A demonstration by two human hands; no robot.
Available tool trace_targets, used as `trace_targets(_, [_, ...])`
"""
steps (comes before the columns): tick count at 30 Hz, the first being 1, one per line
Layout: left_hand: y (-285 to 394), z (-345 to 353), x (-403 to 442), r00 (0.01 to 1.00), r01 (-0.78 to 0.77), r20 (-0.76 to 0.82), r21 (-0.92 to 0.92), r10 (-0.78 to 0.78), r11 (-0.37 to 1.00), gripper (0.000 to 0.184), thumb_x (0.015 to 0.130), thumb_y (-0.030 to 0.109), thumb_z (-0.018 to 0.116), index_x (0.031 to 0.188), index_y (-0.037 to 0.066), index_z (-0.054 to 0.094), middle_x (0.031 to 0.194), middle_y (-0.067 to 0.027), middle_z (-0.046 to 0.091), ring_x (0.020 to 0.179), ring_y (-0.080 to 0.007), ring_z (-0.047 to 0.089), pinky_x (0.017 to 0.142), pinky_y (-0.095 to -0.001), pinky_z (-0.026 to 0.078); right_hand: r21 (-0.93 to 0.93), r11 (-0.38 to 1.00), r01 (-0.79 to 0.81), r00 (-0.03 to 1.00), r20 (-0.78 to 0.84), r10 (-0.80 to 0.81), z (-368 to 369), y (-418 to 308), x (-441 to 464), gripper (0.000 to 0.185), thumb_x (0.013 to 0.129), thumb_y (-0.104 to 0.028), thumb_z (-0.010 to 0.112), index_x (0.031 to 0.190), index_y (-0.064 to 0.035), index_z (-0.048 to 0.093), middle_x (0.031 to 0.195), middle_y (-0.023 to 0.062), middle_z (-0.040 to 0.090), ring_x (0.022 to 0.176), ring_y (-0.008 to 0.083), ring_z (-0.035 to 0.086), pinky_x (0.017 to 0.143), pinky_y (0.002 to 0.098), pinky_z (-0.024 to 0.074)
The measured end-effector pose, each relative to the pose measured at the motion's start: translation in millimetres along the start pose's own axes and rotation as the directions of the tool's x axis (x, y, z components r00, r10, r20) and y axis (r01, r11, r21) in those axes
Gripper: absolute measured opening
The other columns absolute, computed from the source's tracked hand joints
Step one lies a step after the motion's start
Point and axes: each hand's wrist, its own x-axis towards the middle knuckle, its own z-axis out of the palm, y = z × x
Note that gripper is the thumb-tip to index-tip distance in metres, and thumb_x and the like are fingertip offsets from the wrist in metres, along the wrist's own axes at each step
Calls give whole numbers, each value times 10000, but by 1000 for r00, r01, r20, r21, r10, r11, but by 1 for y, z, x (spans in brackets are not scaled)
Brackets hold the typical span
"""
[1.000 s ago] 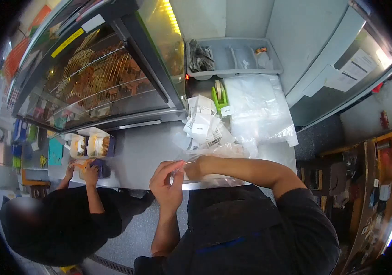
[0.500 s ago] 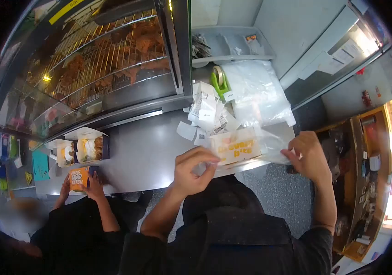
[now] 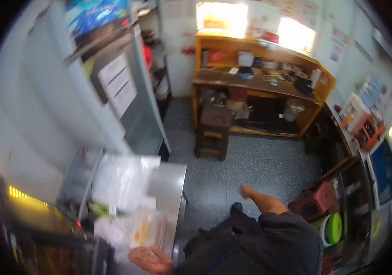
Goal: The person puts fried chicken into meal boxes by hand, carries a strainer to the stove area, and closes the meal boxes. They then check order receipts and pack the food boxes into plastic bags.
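Observation:
A pale takeaway box with yellow-orange print (image 3: 144,229), inside a clear plastic bag, lies near the edge of the steel counter (image 3: 170,183). My left hand (image 3: 151,260) is just in front of the box, its fingers loosely bent and apart; nothing shows in them. Whether it touches the bag is too blurred to tell. Out over the floor, away from the counter, is my right hand (image 3: 249,191), small and smeared, so its fingers cannot be made out. Beyond the box lies a stack of clear plastic bags (image 3: 120,181), with crumpled white paper (image 3: 113,231) beside it.
A green tape dispenser (image 3: 99,209) and a grey tray (image 3: 79,178) are at the counter's back. Ahead stand a brown stool (image 3: 213,130) and a wooden desk (image 3: 255,85) with clutter. On the right are a red stool (image 3: 316,200) and a green-lidded tub (image 3: 335,228).
My view has swung right, from the counter towards the room. My right hand has left the bag and moved out over the floor. The left hand stays near the box.

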Motion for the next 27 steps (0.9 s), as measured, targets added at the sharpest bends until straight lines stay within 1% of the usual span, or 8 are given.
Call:
trace_targets(2, [8, 36, 1, 966, -192, 147, -142, 212, 971, 269, 911, 303, 652, 983, 44, 639, 875, -131, 669, 756, -347, 608, 713, -473, 487, 100, 924, -369, 922, 163, 350, 24, 78, -84, 146, 793, -136, 580, 885, -52, 658, 809, 155, 659, 771, 292, 641, 676, 437, 502])
trace_targets(7, [89, 164, 15, 807, 124, 579, -364, 120, 923, 107, 801, -2, 623, 895, 26, 580, 789, -116, 559, 701, -251, 554, 654, -368, 453, 270, 673, -688, 714, 417, 563, 73, 198, -247, 190, 799, -208, 598, 898, -68, 680, 855, 159, 665, 778, 294, 633, 689, 443, 499])
trace_targets(9, [110, 239, 0, 667, 153, 733, -304, 128, 940, 102, 773, 59, 678, 857, 42, 624, 808, -97, 632, 735, -259, 625, 678, -365, 499, 339, 727, -597, 787, 424, 448, 90, 227, -294, 209, 801, -237, 606, 903, -75, 689, 874, 160, 667, 781, 295, 630, 695, 445, 498])
trace_targets(13, [125, 398, -83, 175, 500, 984, -120, 36, 858, 215, 800, 126, 686, 997, 46, 654, 907, -149, 664, 847, -280, 652, 758, -361, 513, 599, 772, 214, 977, -130, -169, 102, 271, -321, 249, 805, -294, 621, 914, -88, 708, 911, 164, 672, 786, 296, 623, 705, 449, 495])
trace_targets(16, [43, 480, -194, -61, 165, 997, 52, -42, 985, 304, 835, 278, 630, 998, 25, 668, 953, -161, 688, 906, -326, 657, 805, -413, 513, 37, 866, -499, 806, 388, 448, 112, 325, -238, 123, 801, -151, 637, 860, -60, 695, 753, 86, 656, 670, 215, 637, 617, 398, 537])
trace_targets(18, [-29, 503, -237, -427, -240, 892, 42, -145, 970, 381, 846, 344, 553, 1018, 27, 673, 1015, -204, 679, 975, -400, 637, 848, -477, 504, 591, 297, -750, 603, 427, 674, 86, 333, -196, 178, 791, -196, 597, 843, -73, 716, 783, 169, 652, 664, 226, 637, 521, 405, 495])
trace_targets(20, [-63, 508, -229, -814, -479, 580, -638, -33, 602, 382, 852, 356, 532, 1008, 44, 687, 1094, -165, 676, 1031, -364, 633, 900, -493, 488, 881, -210, -424, 375, 382, 845, 18, 318, -158, 147, 773, -163, 605, 816, -73, 713, 777, 166, 657, 670, 239, 636, 519, 401, 500])
trace_targets(27, [-52, 570, -190, -639, -317, 612, 341, -465, 885, 355, 847, 322, 537, 994, 34, 683, 1057, -184, 674, 999, -373, 637, 870, -487, 494, 822, 302, -483, 735, 192, 650, 90, 419, -34, 110, 807, -54, 597, 869, -67, 687, 755, 111, 618, 658, 280, 595, 519, 444, 485])
